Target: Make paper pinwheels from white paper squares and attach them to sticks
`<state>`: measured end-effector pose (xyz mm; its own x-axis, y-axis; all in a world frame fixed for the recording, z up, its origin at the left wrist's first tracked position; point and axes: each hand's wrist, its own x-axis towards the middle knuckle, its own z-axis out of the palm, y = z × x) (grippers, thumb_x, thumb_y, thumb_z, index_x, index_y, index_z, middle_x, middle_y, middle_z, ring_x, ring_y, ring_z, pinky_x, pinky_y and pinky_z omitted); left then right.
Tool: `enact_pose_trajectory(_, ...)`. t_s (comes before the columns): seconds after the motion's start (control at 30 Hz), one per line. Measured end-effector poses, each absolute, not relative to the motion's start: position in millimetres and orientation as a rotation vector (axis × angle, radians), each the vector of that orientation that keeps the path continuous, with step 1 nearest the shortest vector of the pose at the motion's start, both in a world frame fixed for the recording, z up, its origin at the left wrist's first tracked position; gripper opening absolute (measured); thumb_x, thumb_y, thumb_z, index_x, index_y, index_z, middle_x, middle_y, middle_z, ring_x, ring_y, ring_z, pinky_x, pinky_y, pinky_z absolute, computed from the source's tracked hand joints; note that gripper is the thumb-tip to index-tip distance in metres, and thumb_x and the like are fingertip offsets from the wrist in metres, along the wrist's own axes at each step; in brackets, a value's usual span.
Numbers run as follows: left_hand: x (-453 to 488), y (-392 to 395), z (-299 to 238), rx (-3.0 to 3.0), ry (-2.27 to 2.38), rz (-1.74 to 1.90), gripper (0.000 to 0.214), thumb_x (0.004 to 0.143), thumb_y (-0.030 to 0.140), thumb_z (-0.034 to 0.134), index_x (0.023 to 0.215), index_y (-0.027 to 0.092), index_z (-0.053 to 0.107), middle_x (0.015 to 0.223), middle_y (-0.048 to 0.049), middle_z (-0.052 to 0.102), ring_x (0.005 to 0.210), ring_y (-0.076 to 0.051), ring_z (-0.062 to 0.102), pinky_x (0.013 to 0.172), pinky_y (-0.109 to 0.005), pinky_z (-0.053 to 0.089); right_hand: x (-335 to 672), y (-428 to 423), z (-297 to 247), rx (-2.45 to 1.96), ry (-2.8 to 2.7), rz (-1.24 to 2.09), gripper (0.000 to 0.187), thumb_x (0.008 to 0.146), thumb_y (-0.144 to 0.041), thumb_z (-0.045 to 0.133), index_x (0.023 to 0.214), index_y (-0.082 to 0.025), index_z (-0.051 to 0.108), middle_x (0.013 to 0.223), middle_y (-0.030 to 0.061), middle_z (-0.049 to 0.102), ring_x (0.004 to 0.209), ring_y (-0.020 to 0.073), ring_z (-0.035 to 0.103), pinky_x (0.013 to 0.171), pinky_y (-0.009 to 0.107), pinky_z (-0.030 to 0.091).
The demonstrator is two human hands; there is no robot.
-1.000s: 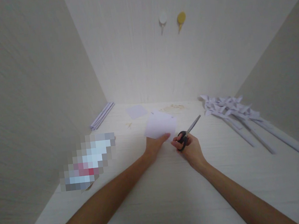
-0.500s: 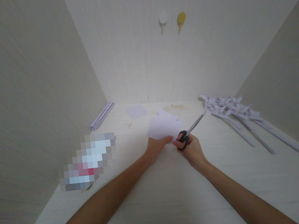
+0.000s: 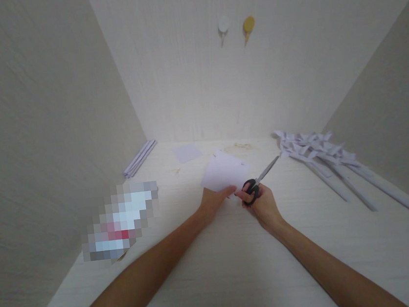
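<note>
My left hand pinches the near edge of a white sheet of paper and holds it just above the table. Close to its right, my right hand grips black-handled scissors. Their closed steel blades point away to the upper right. The two hands nearly touch at the paper's near right corner.
Several rolled paper sticks with folded paper heads lie at the back right. A small paper square and some crumbs lie at the back. Folded strips rest along the left wall. A blurred-out packet sits on the left.
The paper has shifted a little to the right and tilted up, and the scissors moved slightly up and right with my right hand.
</note>
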<state>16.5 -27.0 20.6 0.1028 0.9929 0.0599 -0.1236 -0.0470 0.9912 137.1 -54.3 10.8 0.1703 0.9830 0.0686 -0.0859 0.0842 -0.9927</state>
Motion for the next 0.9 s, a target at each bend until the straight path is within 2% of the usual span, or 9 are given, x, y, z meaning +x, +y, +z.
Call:
enact_pose_trajectory(0.3,17.3,-27.7,20.6,1.206,1.022,1.226,0.021,0.053,0.026,0.065,0.070,0.014,0.060,0.077,-0.0048,0.065,0.077,-0.018,0.057,0.072,-0.030,0.044,137.7,-53.5,9.6,-1.157,-1.063,1.051,0.032,0.048,-0.034,0.070,0.062,-0.017,0.046,0.043,-0.0079,0.046,0.033,0.0063,0.043,0.031,0.018,0.029)
enact_pose_trajectory(0.5,17.1,-27.9,22.5,1.206,1.046,1.224,0.023,0.053,0.022,0.065,0.074,0.016,0.060,0.084,-0.0047,0.064,0.078,-0.017,0.057,0.075,-0.030,0.043,137.4,-53.5,9.4,-1.168,-1.056,1.045,0.031,0.049,-0.033,0.069,0.061,-0.018,0.045,0.042,-0.0080,0.045,0.033,0.0064,0.042,0.031,0.017,0.030)
enact_pose_trajectory(0.9,17.1,-28.0,17.4,1.301,0.972,1.222,0.016,0.061,0.026,0.060,0.074,0.016,0.061,0.079,-0.0044,0.064,0.086,-0.017,0.055,0.080,-0.031,0.040,138.6,-53.5,7.4,-1.181,-1.024,1.019,0.027,0.051,-0.026,0.069,0.061,-0.018,0.045,0.041,-0.0090,0.043,0.032,0.0054,0.040,0.030,0.017,0.029)
